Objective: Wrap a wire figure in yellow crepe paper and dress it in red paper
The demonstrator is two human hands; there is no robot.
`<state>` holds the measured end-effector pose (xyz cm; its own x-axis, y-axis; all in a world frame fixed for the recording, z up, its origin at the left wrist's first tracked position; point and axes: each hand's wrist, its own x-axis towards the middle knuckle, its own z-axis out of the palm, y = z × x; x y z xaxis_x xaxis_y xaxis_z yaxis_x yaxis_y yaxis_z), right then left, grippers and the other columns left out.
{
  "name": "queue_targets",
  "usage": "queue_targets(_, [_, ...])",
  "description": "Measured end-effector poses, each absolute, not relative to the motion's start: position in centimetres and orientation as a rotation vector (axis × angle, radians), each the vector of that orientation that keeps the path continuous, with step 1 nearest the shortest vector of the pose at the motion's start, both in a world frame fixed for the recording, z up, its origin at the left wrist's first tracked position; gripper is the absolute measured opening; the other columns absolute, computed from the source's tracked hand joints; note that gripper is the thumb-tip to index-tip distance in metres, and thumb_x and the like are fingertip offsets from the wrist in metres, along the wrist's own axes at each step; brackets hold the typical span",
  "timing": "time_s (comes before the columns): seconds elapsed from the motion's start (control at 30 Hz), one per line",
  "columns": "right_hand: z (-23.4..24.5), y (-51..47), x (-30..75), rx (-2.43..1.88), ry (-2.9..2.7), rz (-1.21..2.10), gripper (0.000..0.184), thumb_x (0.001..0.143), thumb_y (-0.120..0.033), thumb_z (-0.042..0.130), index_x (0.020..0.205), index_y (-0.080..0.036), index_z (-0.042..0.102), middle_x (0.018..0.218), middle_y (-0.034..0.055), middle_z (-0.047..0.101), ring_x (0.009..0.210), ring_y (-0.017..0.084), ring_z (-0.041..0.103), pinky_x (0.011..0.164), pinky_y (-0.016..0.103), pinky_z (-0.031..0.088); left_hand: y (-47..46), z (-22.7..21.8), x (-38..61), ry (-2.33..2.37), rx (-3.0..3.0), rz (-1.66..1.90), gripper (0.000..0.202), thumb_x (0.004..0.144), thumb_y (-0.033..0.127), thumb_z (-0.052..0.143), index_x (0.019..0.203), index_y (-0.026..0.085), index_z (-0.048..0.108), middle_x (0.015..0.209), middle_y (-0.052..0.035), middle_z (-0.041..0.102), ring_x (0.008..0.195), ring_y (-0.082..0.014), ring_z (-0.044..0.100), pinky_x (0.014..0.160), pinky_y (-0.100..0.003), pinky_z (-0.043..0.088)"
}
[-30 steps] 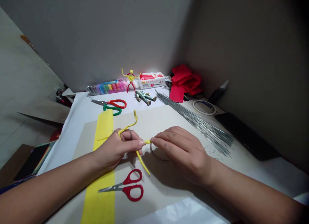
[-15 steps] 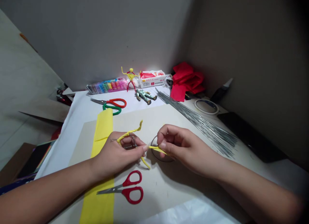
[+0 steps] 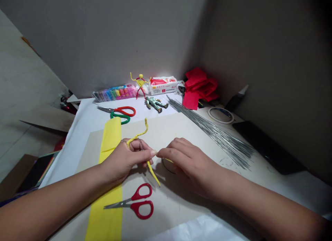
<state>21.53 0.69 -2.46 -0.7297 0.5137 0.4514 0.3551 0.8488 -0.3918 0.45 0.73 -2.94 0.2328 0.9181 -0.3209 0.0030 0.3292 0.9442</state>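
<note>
My left hand (image 3: 123, 159) is closed on a bent wire figure (image 3: 141, 133), partly wrapped in yellow paper. One yellow limb curls up above the fingers and another points down below them; bare twisted wire shows between. Opposite it, my right hand (image 3: 193, 166) is closed, its fingertips close to the left thumb. A bit of yellow paper strip (image 3: 169, 160) shows under the right fingers, the rest hidden by the hand. Red-handled scissors (image 3: 142, 210) lie open below the hands. Beside the left forearm is a long yellow paper piece (image 3: 105, 216).
Red-and-green-handled scissors (image 3: 124, 111), a small yellow-and-red figure (image 3: 140, 82), a silver toy figure (image 3: 155, 103) and colored clay packs (image 3: 119, 92) lie at the back. On the right are a bundle of wires (image 3: 210, 130), red paper (image 3: 199, 85), a tape roll (image 3: 220, 115) and a black phone-like slab (image 3: 267, 147).
My right hand has rolled over, so its back now faces up and covers most of the strip. The wire figure has turned, its upper limb now standing more upright and further left.
</note>
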Motion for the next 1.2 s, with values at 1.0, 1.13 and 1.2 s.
queue_targets(1.0, [-1.6, 0.8, 21.2, -1.024, -1.958, 0.894, 0.012, 0.085, -0.017, 0.055, 0.081, -0.017, 0.066, 0.072, 0.0019, 0.069, 0.063, 0.011, 0.061, 0.060, 0.021, 0.045, 0.7, -2.6, 0.8, 1.176, 1.029, 0.845, 0.021, 0.067, 0.026, 0.075, 0.061, 0.015, 0.059, 0.055, -0.0001, 0.065, 0.043, -0.0054, 0.045, 0.045, -0.018, 0.036])
queue_targets(1.13, [-1.2, 1.3, 20.8, -1.162, -1.579, 1.528, 0.015, 0.082, -0.025, 0.059, 0.074, -0.013, 0.064, 0.065, 0.0023, 0.066, 0.053, 0.009, 0.055, 0.052, 0.020, 0.044, 0.6, -2.8, 0.9, 1.196, 1.089, 0.855, 0.018, 0.068, 0.028, 0.075, 0.065, 0.015, 0.063, 0.058, 0.0009, 0.064, 0.048, -0.0077, 0.050, 0.048, -0.019, 0.041])
queue_targets(1.2, [-1.5, 1.6, 20.8, -1.131, -1.427, 1.707, 0.016, 0.080, -0.028, 0.063, 0.074, -0.012, 0.063, 0.066, 0.0032, 0.066, 0.052, 0.008, 0.055, 0.052, 0.020, 0.045, 0.6, -2.9, 0.8, 1.188, 1.130, 0.864, 0.018, 0.067, 0.029, 0.076, 0.066, 0.015, 0.064, 0.058, 0.0016, 0.063, 0.050, -0.0083, 0.052, 0.049, -0.019, 0.043])
